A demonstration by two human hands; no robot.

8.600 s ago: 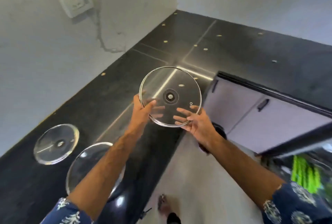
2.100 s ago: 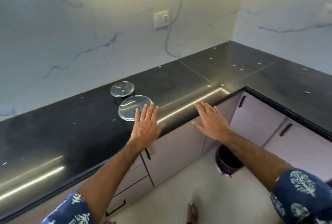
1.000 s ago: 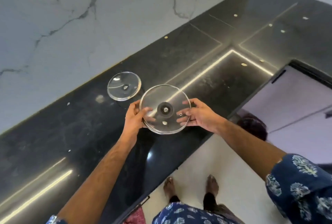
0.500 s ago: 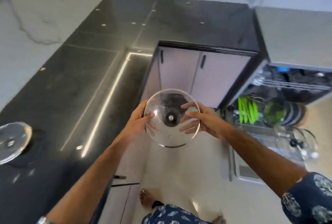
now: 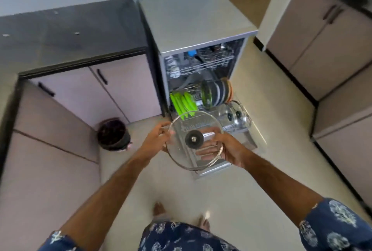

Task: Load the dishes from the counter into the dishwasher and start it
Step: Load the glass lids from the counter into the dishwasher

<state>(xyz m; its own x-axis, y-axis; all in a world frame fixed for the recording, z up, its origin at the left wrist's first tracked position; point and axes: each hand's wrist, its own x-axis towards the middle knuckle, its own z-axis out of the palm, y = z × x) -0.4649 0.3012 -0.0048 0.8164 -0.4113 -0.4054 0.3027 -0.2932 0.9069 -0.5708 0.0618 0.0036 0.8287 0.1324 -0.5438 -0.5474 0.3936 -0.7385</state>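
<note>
Pale tiled floor (image 5: pixel 271 110) runs between beige cabinets, with a black counter (image 5: pixel 70 33) at far left and a dark bin (image 5: pixel 113 134) standing in the corner below it. Open dishwasher (image 5: pixel 193 21) stands far centre; its lower rack (image 5: pixel 241 128) is pulled out, carrying green plates (image 5: pixel 184 102), a row of dark upright plates (image 5: pixel 218 93) and clear glass lids (image 5: pixel 234 118) at right. Glass lid (image 5: pixel 195 140) with black centre knob is held in the air just in front of the rack, tilted. Left hand (image 5: pixel 156 140) grip pinches its left rim; right hand (image 5: pixel 229 150) grip clasps the right rim, fingers (image 5: pixel 207 152) showing through the glass.
</note>
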